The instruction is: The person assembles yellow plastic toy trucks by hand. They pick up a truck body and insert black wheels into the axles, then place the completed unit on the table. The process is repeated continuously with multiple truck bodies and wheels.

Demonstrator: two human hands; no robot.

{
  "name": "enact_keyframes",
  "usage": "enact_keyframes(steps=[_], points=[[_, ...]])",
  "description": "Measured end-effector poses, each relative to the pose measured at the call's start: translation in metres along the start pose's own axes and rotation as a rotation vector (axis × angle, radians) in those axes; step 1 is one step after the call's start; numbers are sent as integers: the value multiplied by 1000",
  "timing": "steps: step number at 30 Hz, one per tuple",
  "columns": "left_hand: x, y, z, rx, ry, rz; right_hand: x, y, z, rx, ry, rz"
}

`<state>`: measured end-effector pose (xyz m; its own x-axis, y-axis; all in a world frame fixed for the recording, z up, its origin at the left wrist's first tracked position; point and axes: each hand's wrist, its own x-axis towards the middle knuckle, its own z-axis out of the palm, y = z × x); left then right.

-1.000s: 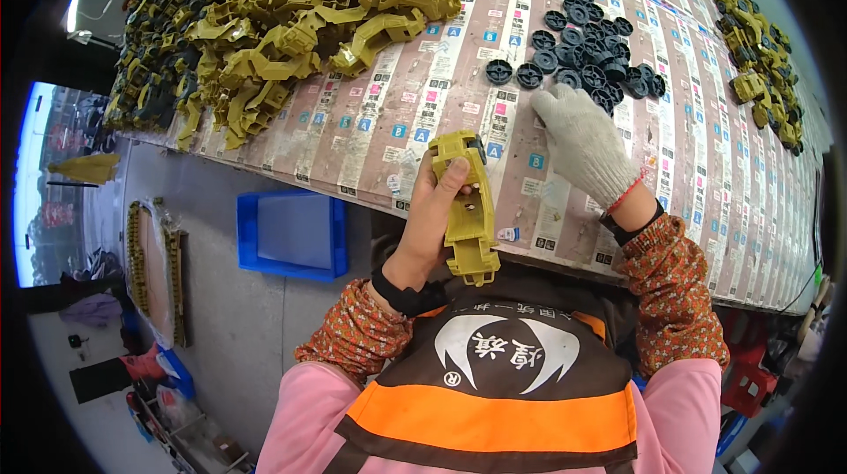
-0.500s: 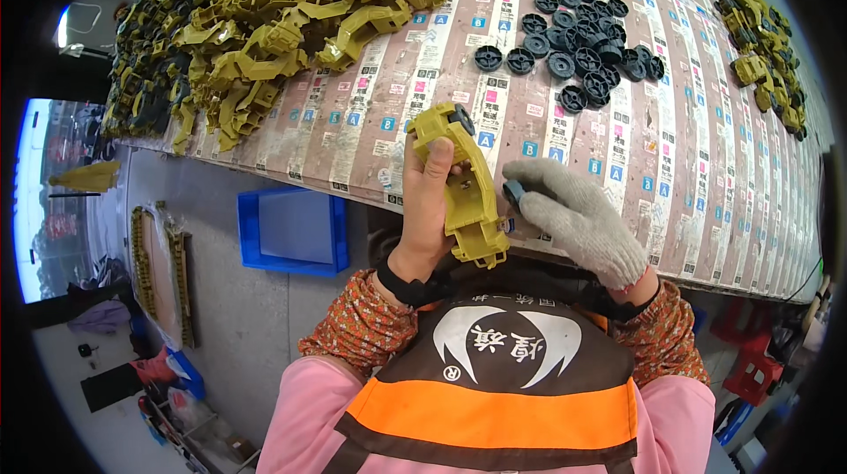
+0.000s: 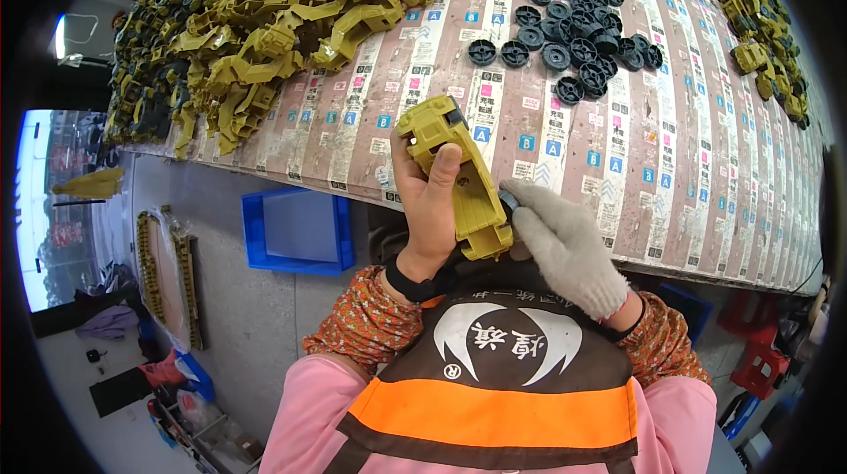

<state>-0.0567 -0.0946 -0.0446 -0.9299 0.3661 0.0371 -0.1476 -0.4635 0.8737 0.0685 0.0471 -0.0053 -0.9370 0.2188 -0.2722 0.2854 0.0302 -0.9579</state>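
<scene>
A wide table point(image 3: 697, 156) under a printed covering fills most of the scene I watch from afar, curving at the rim of my fisheye lens. At its near edge a person works in a dark apron point(image 3: 494, 416) with an orange band. Heaped at the table's far left are yellow plastic parts point(image 3: 256, 55), a smaller heap of wheeled yellow pieces point(image 3: 752, 56) lining the far right. Loose black wheels point(image 3: 582, 52) lie clustered between them, and a blue bin point(image 3: 255, 231) sits past the table's edge at left. Over the near edge, in front of the apron, I see a yellow vehicle shell point(image 3: 476, 201) held tilted, its top leaning left, with a dark piece at its upper end. The right hand point(image 3: 569, 249), in a pale knit glove, pinches a single wheel point(image 3: 508, 201) at the shell's right side; whether it is seated there, I cannot tell. The bare left hand point(image 3: 428, 209) grips the shell, thumb laid over its left side, the other fingers mostly hidden behind.
</scene>
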Motion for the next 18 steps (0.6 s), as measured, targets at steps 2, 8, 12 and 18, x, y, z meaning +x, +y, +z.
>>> enact_keyframes(steps=[2, 8, 12, 18], points=[[-2, -1, 2, 24, 2, 43, -3, 12, 8, -166, 99, -241], [-10, -3, 12, 101, -126, 244, -9, -1, 6, -341, -20, -223], [-12, -7, 11, 133, -231, 321, -11, -1, 4, -293, -36, -136], [4, 1, 15, 204, -352, -94, 20, -2, -33, -509, -34, -66]])
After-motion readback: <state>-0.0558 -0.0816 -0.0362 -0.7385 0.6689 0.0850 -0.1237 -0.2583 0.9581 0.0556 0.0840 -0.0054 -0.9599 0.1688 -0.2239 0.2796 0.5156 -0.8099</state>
